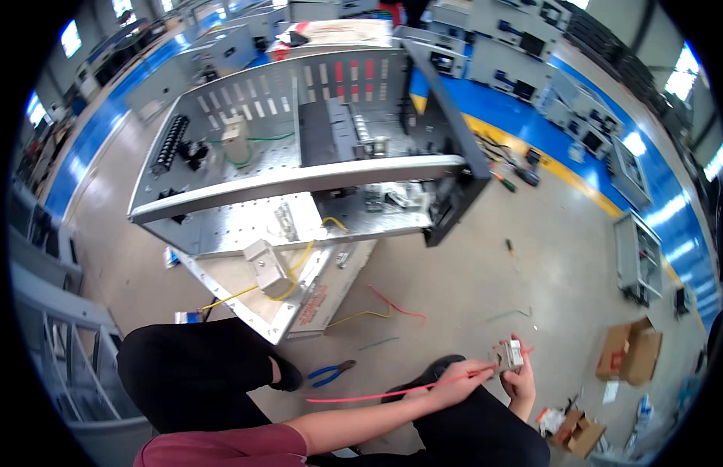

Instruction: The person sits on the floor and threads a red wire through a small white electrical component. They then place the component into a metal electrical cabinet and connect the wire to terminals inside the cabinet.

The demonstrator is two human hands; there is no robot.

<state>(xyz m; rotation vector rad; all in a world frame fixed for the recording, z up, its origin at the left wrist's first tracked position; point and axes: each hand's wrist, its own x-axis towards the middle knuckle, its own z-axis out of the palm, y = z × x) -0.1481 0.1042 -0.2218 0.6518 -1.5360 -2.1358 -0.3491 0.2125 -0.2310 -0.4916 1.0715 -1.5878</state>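
My left hand (461, 380) is closed, pinching a long red wire (353, 400) near its right end. The wire trails left across my forearm. In my right hand (522, 383), just to the right, is a small boxy silver-white component (514, 353), held up between thumb and fingers. A bit of red shows beside the component; whether the wire enters it I cannot tell. Both hands are over my right knee. Beyond them stands an open grey metal enclosure (299, 182) with parts mounted inside. A beige block (266, 268) with yellow wires sits at its front.
Blue-handled pliers (332, 373) lie on the floor between my feet. Nearby are a red wire piece (398, 303) and green wire scraps (379, 342). The enclosure rests on a pale box (330, 292). Screwdrivers (504, 182) and open cardboard boxes (630, 354) are at the right.
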